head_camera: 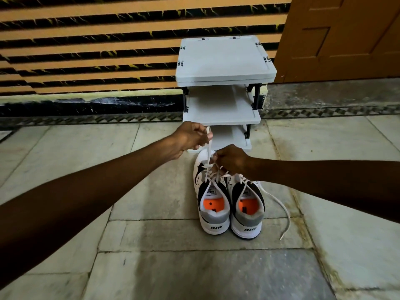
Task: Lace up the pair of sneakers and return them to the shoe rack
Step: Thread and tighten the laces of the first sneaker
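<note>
Above the left sneaker (213, 200), left hand (190, 137) and right hand (232, 160) each pinching its lace (208, 152).

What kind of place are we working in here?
Probably a home entryway or porch: a small grey shoe rack stands against a striped wall beside a wooden door, and the sneakers sit on a stone-tile floor.

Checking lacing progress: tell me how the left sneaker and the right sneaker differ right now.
Left sneaker: both hands work its lace, the left hand pulling an end up. Right sneaker: untouched, one lace end trailing loose on the floor. Both are white-and-black with orange insoles, side by side before the shoe rack.
</note>
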Demonstrator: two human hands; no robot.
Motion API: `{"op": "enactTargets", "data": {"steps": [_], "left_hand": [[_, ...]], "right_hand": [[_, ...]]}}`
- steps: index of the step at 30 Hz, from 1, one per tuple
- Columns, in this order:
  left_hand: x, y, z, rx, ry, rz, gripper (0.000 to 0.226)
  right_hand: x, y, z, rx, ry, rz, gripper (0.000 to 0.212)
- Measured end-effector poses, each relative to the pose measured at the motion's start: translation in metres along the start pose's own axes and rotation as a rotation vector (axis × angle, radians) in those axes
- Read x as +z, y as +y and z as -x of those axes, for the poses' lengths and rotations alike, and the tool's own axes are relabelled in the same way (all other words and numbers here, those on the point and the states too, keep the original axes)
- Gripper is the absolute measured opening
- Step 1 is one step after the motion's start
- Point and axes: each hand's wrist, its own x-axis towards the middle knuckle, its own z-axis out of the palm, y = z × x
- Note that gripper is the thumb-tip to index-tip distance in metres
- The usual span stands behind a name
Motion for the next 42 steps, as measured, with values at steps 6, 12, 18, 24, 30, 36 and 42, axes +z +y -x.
{"op": "enactTargets", "data": {"steps": [6,12,18,24,30,36,42], "left_hand": [[0.001,0.001,0.001,0.015,-0.074,-0.108,0.005],[0.002,-0.022,0.013,-0.127,-0.311,-0.405,0.023],[0.008,-0.038,0.019,-0.051,-0.299,-0.294,0.007],[0.033,-0.055,0.027,-0.021,-0.097,-0.346,0.026],[0.039,-0.061,0.018,-0.005,-0.065,-0.303,0.022],[0.030,-0.062,0.012,0.049,-0.104,-0.573,0.014],[0.032,-0.058,0.023,-0.044,-0.255,-0.206,0.025]], "right_hand": [[0.007,-0.009,0.002,-0.045,-0.138,0.130,0.025],[-0.005,-0.010,0.005,-0.029,0.046,0.022,0.034],[-0.015,-0.002,0.005,0.033,0.121,-0.074,0.016],[-0.013,-0.003,0.003,0.013,0.078,-0.069,0.012],[-0.012,0.000,0.008,-0.012,-0.005,-0.045,0.006],[-0.013,0.006,0.005,0.015,0.040,-0.045,0.018],[-0.010,0.003,0.004,0.021,0.041,-0.030,0.005]]}}
